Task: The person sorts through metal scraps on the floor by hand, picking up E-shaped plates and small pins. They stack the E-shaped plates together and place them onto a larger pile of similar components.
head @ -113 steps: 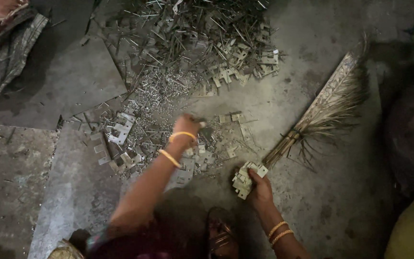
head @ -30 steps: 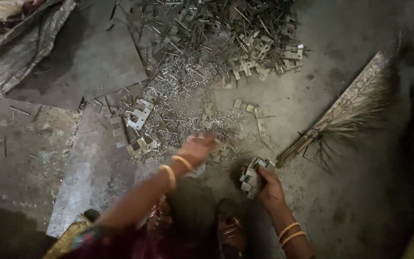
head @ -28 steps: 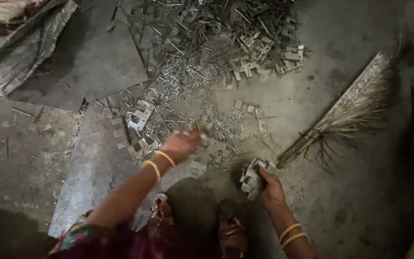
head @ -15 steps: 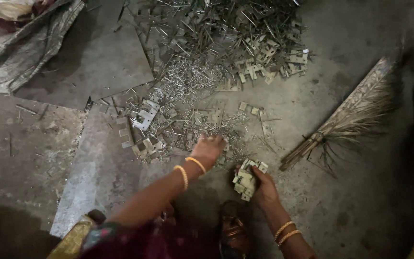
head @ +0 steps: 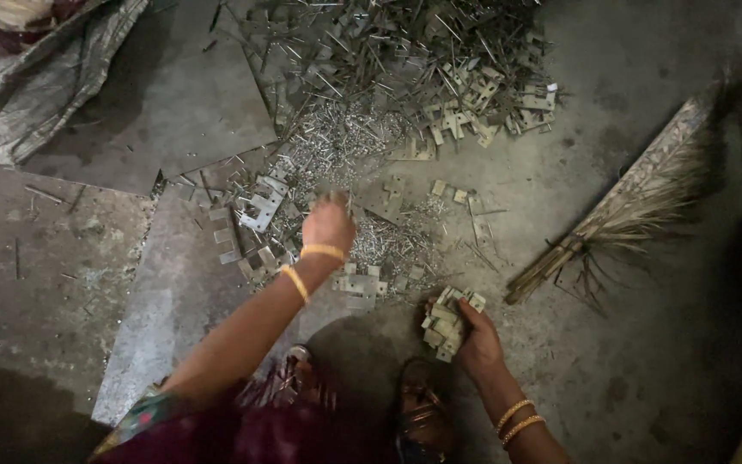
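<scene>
Several small metal plates (head: 450,322) clutched in right hand (head: 477,342); left hand (head: 328,225), grip unclear, over scattered metal pieces (head: 362,249).

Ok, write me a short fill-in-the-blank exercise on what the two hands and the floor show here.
1. The right hand grips a stack of small metal ____.
2. The left hand reaches into the scattered metal pieces and wears gold ____ at the wrist.
3. The thing lying on the concrete floor, right of the pile, is a straw ____.

Missing words: plates; bangles; broom
</scene>
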